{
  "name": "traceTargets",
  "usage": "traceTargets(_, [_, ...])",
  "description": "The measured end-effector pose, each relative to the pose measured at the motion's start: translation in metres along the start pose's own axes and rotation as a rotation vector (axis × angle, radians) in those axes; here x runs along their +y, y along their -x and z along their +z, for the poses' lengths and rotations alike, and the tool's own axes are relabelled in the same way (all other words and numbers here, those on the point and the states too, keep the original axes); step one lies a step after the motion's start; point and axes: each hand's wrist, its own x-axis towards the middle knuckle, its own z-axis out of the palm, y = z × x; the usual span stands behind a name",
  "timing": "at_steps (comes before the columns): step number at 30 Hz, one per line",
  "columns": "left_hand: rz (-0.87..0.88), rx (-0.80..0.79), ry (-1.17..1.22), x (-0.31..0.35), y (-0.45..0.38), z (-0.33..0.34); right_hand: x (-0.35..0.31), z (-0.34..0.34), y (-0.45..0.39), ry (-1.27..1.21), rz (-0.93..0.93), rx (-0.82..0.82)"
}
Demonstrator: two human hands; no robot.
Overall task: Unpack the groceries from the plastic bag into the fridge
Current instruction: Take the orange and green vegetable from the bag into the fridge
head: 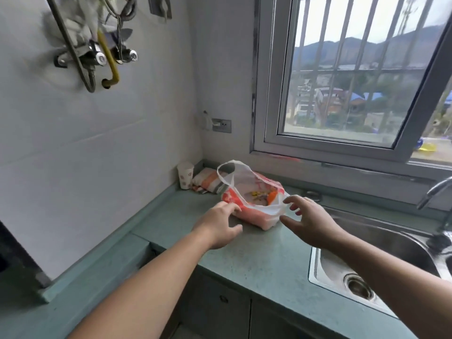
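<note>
- Now your left hand [218, 222] and right hand [308, 220] flank the plastic bag [254, 204], fingers spread, holding nothing.
- It sits near the desk's back edge, beside the sink [381, 243].
- It's soft, probably light; grip its loop handles.

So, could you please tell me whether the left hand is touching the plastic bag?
Touching. The head view shows the left hand with its fingertips against the near left side of the plastic bag, with no countertop visible between them.
</note>
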Motion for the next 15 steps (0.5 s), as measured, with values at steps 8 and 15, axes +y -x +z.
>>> traceTargets(8, [-0.061,-0.032,-0.036,-0.009,-0.097,0.010,0.049,0.020,-0.100,-0.099,0.043,-0.016])
traceTargets(15, [-0.064,-0.105,-0.010,-0.022,-0.168,0.031,0.070,0.043,-0.150,-0.087,0.043,-0.060])
